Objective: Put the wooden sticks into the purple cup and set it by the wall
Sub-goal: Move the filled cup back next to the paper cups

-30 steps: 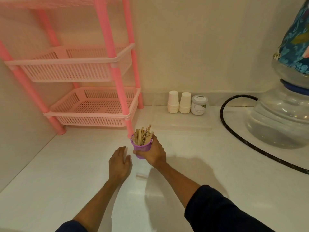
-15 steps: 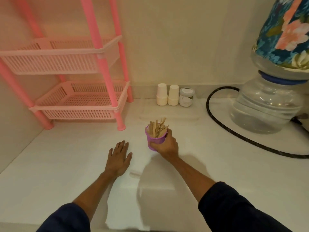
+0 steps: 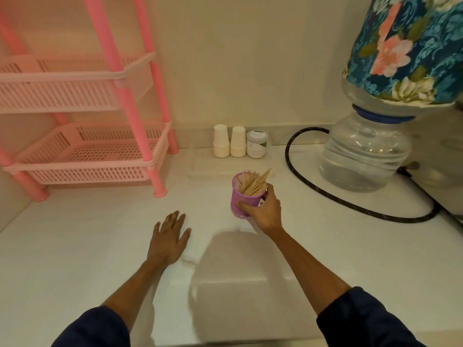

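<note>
White bench (image 3: 75,246) runs from me to a pale wall (image 3: 250,58) at the far side. At the far left stands a pink rack (image 3: 120,101), its top and left side cut off by the frame. At the far right sits a clear water jug (image 3: 363,156) under a flowered cover (image 3: 406,51), also cut off at the top and right, and a black hose (image 3: 350,205) curls round its near side; where the hose ends I cannot tell. Against the wall stand two stacks of paper cups (image 3: 229,144) and, just right of them, a small jar (image 3: 256,144) whose label is too small to read. Nearer than these lies something clear and flat that I can hardly make out.

My right hand (image 3: 263,209) grips the cup (image 3: 244,199), fingers curled round its near right side, thumb on the front wall. It is tilted slightly away from me, near the middle of the bench, well short of the wall; whether its base touches the bench I cannot tell. Sticks (image 3: 253,182) fill it, their tips fanning out above the rim toward the far right, their lower ends hidden inside.

My left hand (image 3: 169,236) lies flat on the bench, fingers straight and slightly spread, holding nothing, left of the cup and apart from it.
</note>
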The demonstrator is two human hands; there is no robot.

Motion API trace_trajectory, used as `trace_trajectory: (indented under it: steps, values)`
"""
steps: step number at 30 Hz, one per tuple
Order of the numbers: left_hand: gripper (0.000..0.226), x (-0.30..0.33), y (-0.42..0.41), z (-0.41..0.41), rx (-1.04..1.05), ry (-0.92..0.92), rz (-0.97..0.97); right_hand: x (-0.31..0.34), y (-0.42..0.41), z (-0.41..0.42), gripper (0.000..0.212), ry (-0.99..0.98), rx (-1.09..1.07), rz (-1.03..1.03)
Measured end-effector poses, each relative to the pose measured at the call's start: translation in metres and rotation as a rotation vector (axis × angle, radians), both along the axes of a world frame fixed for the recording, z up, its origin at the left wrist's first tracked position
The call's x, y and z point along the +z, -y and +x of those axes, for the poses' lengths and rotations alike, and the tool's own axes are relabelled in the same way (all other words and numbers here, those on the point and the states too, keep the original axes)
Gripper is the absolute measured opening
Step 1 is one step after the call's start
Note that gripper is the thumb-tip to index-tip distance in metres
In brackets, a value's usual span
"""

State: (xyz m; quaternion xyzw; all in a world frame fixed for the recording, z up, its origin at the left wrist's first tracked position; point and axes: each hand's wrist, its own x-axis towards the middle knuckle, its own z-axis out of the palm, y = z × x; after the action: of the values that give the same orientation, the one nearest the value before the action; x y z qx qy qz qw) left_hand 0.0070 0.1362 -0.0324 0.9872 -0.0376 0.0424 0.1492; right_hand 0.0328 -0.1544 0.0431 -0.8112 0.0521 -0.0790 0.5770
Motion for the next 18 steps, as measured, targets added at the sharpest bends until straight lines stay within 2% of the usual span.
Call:
trace_trajectory:
  steps: [5, 9, 13, 18]
  values:
    - [0.069, 0.000, 0.001, -0.001, -0.003, 0.001, -0.011, -0.005, 0.011, -0.006, 0.091, -0.022, 0.023, -0.089]
    - [0.067, 0.002, 0.002, 0.000, -0.002, 0.001, -0.015, 0.002, 0.014, -0.003, 0.089, 0.054, -0.065, 0.027]
    - [0.070, 0.000, 0.001, -0.004, -0.006, -0.011, -0.017, -0.004, 0.013, -0.005, 0.090, -0.019, 0.015, -0.127]
    - [0.067, 0.001, 0.000, -0.001, -0.004, 0.002, -0.025, 0.016, 0.005, 0.006, 0.093, 0.061, -0.034, -0.031]
